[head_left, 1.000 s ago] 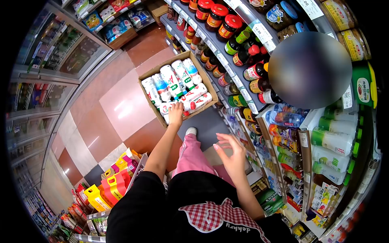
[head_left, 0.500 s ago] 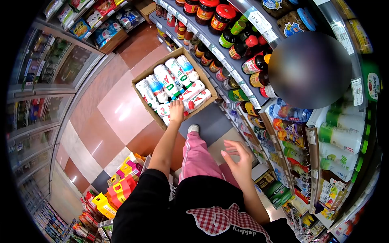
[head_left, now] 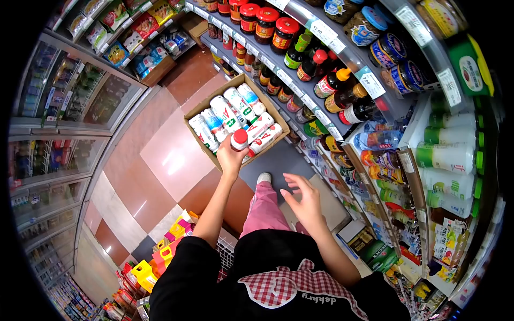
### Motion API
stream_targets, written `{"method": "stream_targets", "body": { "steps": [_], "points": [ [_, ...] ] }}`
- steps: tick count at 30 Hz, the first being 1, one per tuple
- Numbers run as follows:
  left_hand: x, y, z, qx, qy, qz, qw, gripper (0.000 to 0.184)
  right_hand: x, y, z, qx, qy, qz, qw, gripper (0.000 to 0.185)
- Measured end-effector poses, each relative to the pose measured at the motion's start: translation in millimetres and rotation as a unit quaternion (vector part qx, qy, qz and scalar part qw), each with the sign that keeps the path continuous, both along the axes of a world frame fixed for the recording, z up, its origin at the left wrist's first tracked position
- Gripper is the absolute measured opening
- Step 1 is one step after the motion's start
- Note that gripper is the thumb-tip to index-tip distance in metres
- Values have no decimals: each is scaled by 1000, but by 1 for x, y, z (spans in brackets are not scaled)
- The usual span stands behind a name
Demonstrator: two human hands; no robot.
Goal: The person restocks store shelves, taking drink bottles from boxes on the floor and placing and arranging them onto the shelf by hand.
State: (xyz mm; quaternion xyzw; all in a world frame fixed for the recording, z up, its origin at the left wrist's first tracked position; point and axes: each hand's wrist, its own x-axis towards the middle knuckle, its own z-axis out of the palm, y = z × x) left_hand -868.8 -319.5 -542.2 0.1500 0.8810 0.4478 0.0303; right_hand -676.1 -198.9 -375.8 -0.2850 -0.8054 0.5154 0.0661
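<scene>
1. One red-capped bottle (head_left: 239, 140) is at 11 o'clock from the wearer's body, in front of the 6 o'clock side of an open cardboard carton (head_left: 269, 104); whether its base touches the carton's contents is hidden.
2. Left hand (head_left: 230, 160): closed around that bottle close beneath the cap, which faces the camera. Much of the bottle's body is out of sight, so the exact finger placement cannot be told.
3. Right hand (head_left: 303, 199): at 1 o'clock, fingers loosely parted and curved, holding nothing and touching nothing visible.
4. Several white bottles (head_left: 261, 127) lie close together inside the carton, with little gap for fingers between them.
5. Judging by their look, these are filled plastic drink bottles: fairly heavy for their size, firm at the cap and shoulder, somewhat yielding along the sides, and unlikely to shatter.
6. Smooth walls could be slippery, more so if damp; no moisture can be made out.
7. For a sure hold, the upper body just under the cap suits a wrapped thumb and fingers; pinching the cap alone would leave the weight swinging toward 6 o'clock.
</scene>
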Motion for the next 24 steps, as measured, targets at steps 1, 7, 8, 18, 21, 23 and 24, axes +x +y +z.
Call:
{"method": "stream_targets", "body": {
  "steps": [1,7,8,18,21,23,24],
  "points": [
    [4,0,21,39,-25,5,999,47,-2,-2,-1,20,8,4,1000,39],
    [32,-5,147,223,-193,-12,955,43,-8,-10,-12,137,85,14,987,75],
    [37,-3,168,229,-197,-21,953,37,-7,-9,-5,160,95,8,982,77],
    [86,34,296,312,-214,-179,908,38,62,10,61,97,243,-78,962,78],
    [101,52,342,294,-177,-263,902,32,87,14,76,-124,302,-101,940,73],
    [105,71,364,351,-161,-304,871,29,101,18,102,-157,340,-103,921,73],
    [106,76,381,349,-150,-335,862,26,109,22,110,-177,351,-100,914,75]
  ]
}}
